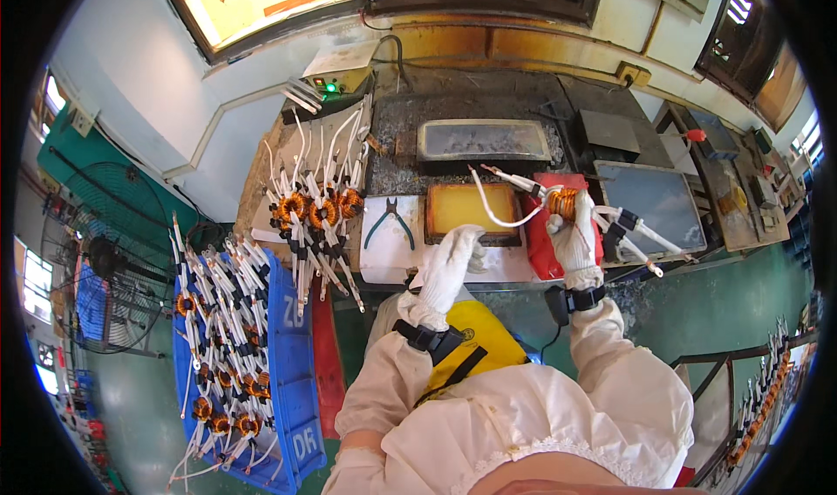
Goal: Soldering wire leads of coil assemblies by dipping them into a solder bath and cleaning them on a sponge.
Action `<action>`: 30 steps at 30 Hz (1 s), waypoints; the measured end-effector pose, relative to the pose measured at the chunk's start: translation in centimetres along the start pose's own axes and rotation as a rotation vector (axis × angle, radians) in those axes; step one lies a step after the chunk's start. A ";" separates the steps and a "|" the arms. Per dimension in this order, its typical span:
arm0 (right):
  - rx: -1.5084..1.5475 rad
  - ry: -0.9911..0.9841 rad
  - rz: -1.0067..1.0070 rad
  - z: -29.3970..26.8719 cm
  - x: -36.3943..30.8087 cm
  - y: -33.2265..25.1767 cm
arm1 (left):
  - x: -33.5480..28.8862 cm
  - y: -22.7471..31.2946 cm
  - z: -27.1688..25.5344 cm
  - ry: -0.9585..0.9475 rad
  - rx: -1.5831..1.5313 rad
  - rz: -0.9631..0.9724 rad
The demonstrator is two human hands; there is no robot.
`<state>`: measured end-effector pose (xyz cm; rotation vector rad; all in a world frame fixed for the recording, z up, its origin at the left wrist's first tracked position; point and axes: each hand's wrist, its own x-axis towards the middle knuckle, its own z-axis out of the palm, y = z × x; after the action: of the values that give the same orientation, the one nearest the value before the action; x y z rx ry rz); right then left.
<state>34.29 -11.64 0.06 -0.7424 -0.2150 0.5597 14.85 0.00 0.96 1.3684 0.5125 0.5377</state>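
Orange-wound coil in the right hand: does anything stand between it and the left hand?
No separate thing visibly does. Only the coil's own curved white lead loops out on the side of the left hand. The red object appears to sit lower, though one view leaves heights uncertain.

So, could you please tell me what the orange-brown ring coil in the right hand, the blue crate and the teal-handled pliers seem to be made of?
Orange-brown ring coil: probably enamelled copper wire, judging by its coppery sheen and close turns.
Blue crate: likely moulded plastic, with smooth, evenly coloured walls.
Teal-handled pliers: apparently metal, from the dark head; grips perhaps plastic-coated, given their colour.
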 end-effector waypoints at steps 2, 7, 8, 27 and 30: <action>0.048 0.099 0.021 0.3 1.3 -0.6 | -0.6 -0.3 -1.6 -0.006 -0.016 -0.053; 0.169 0.065 0.122 -1.3 6.9 -1.6 | -4.4 -3.1 -7.6 0.210 0.034 -0.252; 0.189 0.095 0.130 -1.9 8.0 -1.8 | -5.4 -3.3 -8.5 0.308 0.271 -0.191; 0.374 0.270 0.235 -5.3 15.8 0.6 | -21.5 -18.0 -20.7 0.573 1.606 -0.625; 0.347 0.329 0.208 -5.2 16.0 0.7 | -20.8 -17.2 -20.4 0.556 1.574 -0.707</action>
<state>49.30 -5.45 -4.31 -0.5100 0.2631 0.6417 -13.05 0.48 -18.10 2.2658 2.0574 -0.2399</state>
